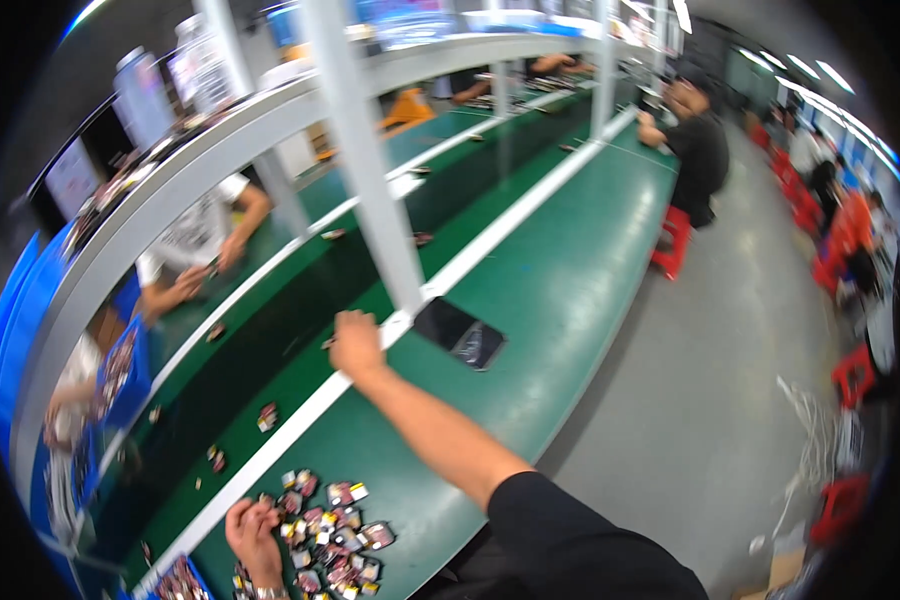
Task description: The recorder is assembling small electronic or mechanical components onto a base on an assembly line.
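Note:
My right arm stretches forward over the green bench, and my right hand [357,342] is above the white rail [295,428] at the belt's edge. Its fingers are bent together, with a small dark part [328,343] at their tips. Low in the view, my left hand [253,538] rests beside a pile of small electronic parts [335,535], coloured black, pinkish, white and yellow. The left fingers curl inward; whatever they hold, if anything, is hidden. A black phone-like slab [460,332] lies on the bench right of my right hand.
Several like parts [267,417] are spread along the dark green belt [300,320]. A white post [365,150] rises near my right hand. Below left stands a blue bin [192,575] of parts. People [195,240] sit across the belt and farther along; red stools [673,243] stand on the floor.

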The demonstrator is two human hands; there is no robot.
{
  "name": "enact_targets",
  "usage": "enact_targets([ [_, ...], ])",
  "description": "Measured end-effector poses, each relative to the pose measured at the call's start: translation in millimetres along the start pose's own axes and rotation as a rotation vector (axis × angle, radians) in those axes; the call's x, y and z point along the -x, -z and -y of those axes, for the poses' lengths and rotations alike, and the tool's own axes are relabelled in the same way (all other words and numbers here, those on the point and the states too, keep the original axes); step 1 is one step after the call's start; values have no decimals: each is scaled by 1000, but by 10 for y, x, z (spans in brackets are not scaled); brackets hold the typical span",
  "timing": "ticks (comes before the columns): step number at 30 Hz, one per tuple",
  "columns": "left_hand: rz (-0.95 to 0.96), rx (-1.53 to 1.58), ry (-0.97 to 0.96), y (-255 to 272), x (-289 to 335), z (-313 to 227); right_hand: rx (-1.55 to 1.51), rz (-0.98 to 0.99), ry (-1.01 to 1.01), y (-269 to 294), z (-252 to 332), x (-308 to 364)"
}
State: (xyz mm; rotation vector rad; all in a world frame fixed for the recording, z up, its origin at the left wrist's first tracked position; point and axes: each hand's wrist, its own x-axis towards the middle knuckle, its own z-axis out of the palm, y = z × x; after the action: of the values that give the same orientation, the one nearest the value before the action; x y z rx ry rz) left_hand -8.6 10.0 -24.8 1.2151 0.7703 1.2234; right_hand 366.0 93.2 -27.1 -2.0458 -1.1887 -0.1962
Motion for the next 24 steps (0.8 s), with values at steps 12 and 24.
enact_targets([
  [12, 56, 7, 6, -115, -6, -59, -628, 345, 318, 725, 179, 978],
  [24, 98, -32, 69, -97, 52, -164, -146, -234, 110, 1326, -1593, -753],
])
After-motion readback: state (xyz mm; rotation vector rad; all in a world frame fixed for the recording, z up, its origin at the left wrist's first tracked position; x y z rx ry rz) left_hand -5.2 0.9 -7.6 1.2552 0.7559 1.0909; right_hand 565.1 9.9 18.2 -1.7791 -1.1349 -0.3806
